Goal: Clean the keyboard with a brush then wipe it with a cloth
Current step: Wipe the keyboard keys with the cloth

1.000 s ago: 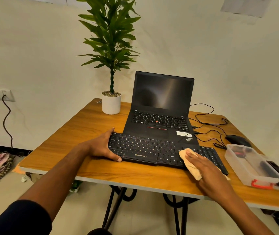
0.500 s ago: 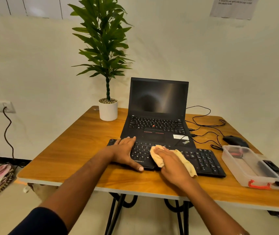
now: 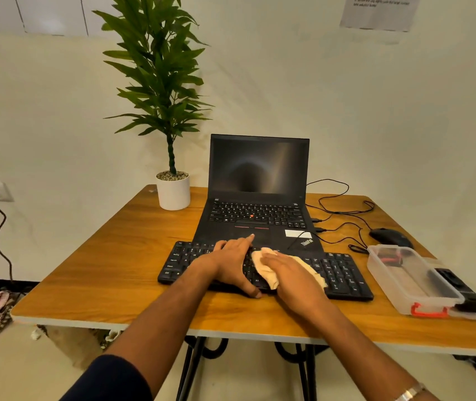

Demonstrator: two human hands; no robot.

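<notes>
Near the table's [image 3: 92, 273] front edge, our right hand [image 3: 294, 274] presses a crumpled beige cloth [image 3: 264, 269] flat-fingered onto the black keyboard [image 3: 344, 277], left hand [image 3: 231, 263] resting open on the keys. Keyboard's long axis runs along that edge. By the right edge, a clear plastic box [image 3: 404, 277] holds small dark bits we can't identify.

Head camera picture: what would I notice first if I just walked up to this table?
Probably the two hands in the middle: the right hand presses a crumpled beige cloth onto the flat black keyboard while the left hand lies flat on the keys beside it. Behind them an open black laptop with a dark screen stands on the wooden table, and a tall green plant in a white pot stands at the back left.
</notes>
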